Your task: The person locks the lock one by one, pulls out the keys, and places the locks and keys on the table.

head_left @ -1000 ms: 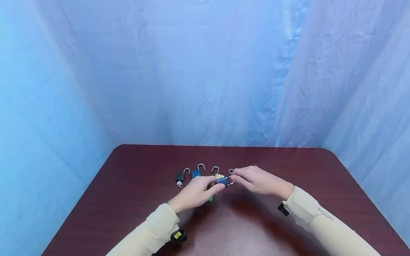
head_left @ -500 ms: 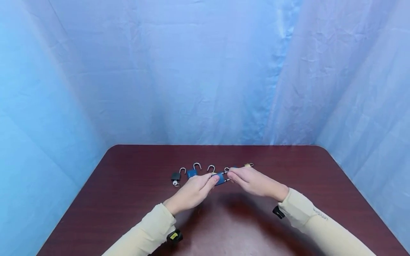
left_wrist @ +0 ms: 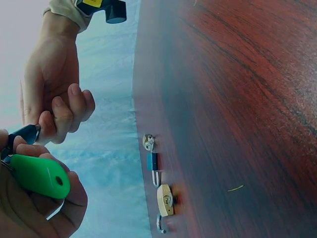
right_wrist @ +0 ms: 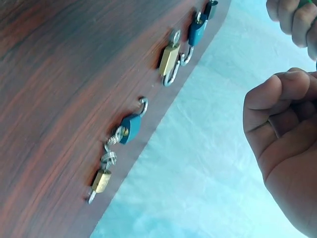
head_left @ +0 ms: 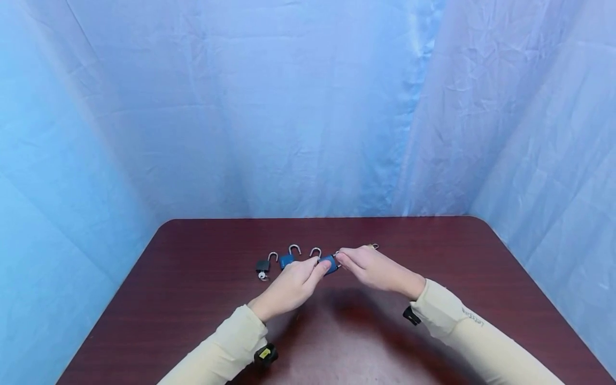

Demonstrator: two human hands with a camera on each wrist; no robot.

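A small blue padlock (head_left: 329, 263) is held above the dark red table (head_left: 192, 321) between both hands. My left hand (head_left: 293, 283) grips its body from the left. In the left wrist view that hand's fingers (left_wrist: 29, 208) also curl round a green key tag (left_wrist: 37, 174). My right hand (head_left: 370, 267) pinches the padlock's right end, and the dark blue padlock (left_wrist: 24, 134) shows under those fingertips. In the right wrist view the right hand (right_wrist: 285, 144) is curled, and the padlock is hidden.
Along the table's far side lie a black padlock (head_left: 262, 265) with keys, a blue padlock (head_left: 287, 260) and a brass padlock (head_left: 315, 252), their shackles open. The right wrist view shows a small blue padlock (right_wrist: 130, 128) and a small brass padlock (right_wrist: 101, 181). Blue cloth surrounds the table.
Both hands have carried the blue padlock slightly left and further from me. They have drawn closer together, so less of the padlock and its shackle shows.
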